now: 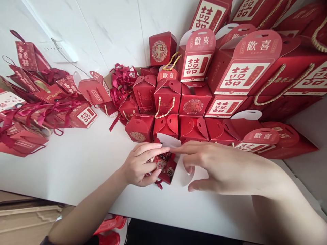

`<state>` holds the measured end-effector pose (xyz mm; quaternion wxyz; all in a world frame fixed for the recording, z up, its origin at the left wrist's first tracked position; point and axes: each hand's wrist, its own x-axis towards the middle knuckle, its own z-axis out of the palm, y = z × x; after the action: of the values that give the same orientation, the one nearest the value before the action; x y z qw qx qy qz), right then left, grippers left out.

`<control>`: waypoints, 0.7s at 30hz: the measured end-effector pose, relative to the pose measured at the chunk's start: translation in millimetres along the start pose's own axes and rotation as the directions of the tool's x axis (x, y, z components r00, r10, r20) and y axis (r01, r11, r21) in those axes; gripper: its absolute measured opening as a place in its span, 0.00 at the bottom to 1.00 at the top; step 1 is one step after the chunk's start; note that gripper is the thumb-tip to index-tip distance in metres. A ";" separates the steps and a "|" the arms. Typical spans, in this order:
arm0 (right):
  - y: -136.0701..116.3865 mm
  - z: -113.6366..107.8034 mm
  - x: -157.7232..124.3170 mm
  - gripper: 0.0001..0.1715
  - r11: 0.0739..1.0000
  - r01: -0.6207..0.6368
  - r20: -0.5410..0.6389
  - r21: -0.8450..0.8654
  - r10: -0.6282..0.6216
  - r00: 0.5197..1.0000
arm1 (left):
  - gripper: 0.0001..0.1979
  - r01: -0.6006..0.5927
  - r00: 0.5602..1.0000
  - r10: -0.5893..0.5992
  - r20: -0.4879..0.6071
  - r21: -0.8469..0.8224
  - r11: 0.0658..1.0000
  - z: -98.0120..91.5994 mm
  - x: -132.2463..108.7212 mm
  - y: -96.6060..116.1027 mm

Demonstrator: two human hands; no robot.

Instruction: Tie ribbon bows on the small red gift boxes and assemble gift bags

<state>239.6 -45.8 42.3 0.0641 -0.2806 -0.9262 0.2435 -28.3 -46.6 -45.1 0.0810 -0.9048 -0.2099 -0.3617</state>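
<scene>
On the white table in front of me stands a small red gift box with its top open and its white-lined flaps spread. Inside are red patterned packets, partly hidden by fingers. My left hand grips the box at its left side, the forefinger reaching across the opening and the thumb at the near side. From the right, my right hand reaches in with its forefinger stretched to the back flap. Its thumb and other fingers are apart beside the white right flap. A dark red cord hangs below the box.
Closed red boxes stand stacked behind, larger handled ones at the right. Ribboned boxes crowd the left. A magenta ribbon heap lies between. Cardboard and red plastic are below the table's front edge.
</scene>
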 end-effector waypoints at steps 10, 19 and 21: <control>-3.3 10.8 20.7 0.12 0.992 -0.035 -0.182 -0.117 0.014 0.983 | 0.20 0.106 0.994 -0.102 0.027 -0.225 0.969 4.1 -9.2 -5.3; 5.9 32.3 37.5 0.26 0.982 0.050 -0.226 -0.181 -0.091 0.970 | 0.35 0.115 0.987 -0.141 -0.072 -0.289 0.950 7.3 -13.1 -10.9; 4.7 32.6 37.8 0.26 0.979 0.040 -0.292 -0.202 -0.099 0.951 | 0.33 0.118 0.986 -0.144 -0.085 -0.259 0.959 6.5 -12.5 -8.8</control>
<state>202.0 -35.1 10.9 0.1850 -0.2864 -0.9343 0.1042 -36.3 -40.7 -58.4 -0.0485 -0.8719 -0.2169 -0.4363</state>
